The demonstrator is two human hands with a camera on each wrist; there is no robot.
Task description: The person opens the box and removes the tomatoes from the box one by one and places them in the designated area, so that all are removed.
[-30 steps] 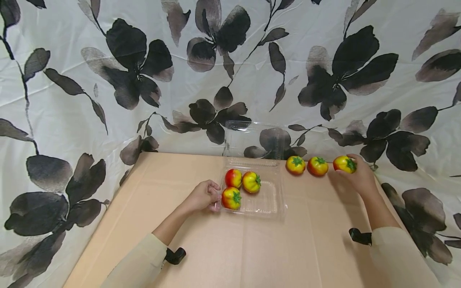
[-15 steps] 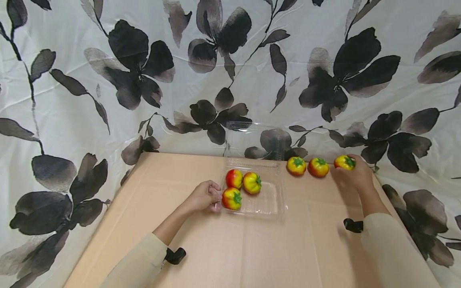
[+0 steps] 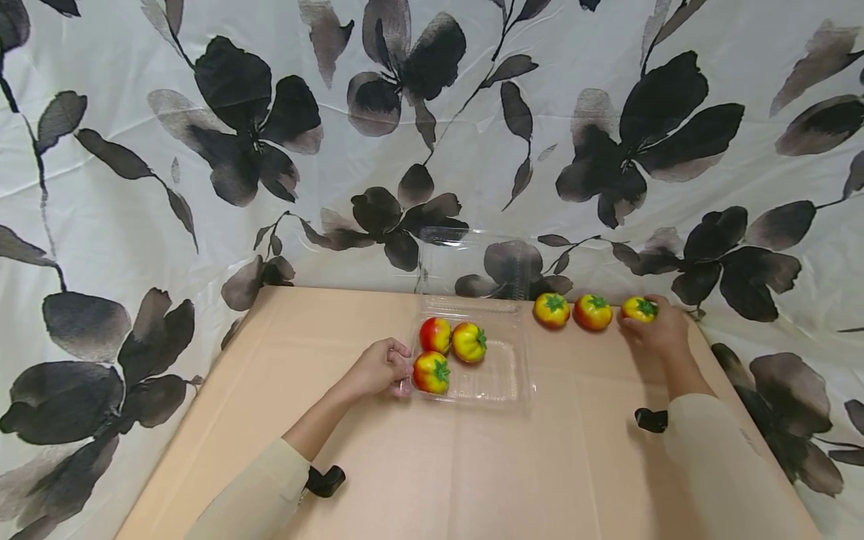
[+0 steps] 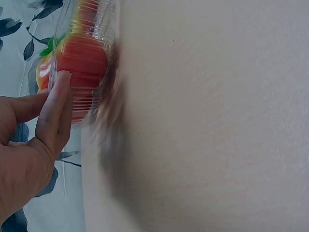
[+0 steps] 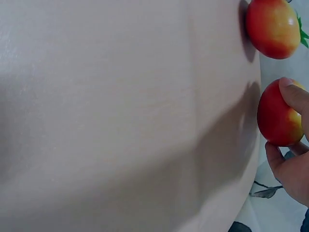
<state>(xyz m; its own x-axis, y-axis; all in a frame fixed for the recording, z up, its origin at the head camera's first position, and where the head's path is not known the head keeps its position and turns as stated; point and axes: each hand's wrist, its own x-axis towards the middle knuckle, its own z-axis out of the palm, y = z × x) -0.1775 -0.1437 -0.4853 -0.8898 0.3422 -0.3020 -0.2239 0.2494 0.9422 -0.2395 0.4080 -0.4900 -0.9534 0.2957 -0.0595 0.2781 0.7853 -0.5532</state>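
Note:
My left hand [image 3: 379,369] pinches the left rim of a clear plastic clamshell container [image 3: 502,375], its thumb and fingertips on the edge in the left wrist view. Three red-and-yellow tomatoes with green leafy tops sit in the container's left part, among them a front tomato [image 3: 430,373], a redder tomato [image 3: 435,334] and a yellower tomato [image 3: 469,342]. At the table's far right, my right hand [image 3: 664,330] grips another tomato [image 5: 277,113] between thumb and fingers. Whether this tomato touches the table, I cannot tell.
Two loose tomatoes stand in a row along the back edge, a left tomato [image 3: 551,310] and a right tomato [image 3: 593,312]. The container's raised lid [image 3: 475,262] leans back against a floral cloth [image 3: 310,45]. Beneath everything is a light-brown table [image 3: 526,472].
My right hand has shifted slightly left with its tomato, nearer to the neighbouring one, and the right forearm has swung inward. The left hand stays on the container.

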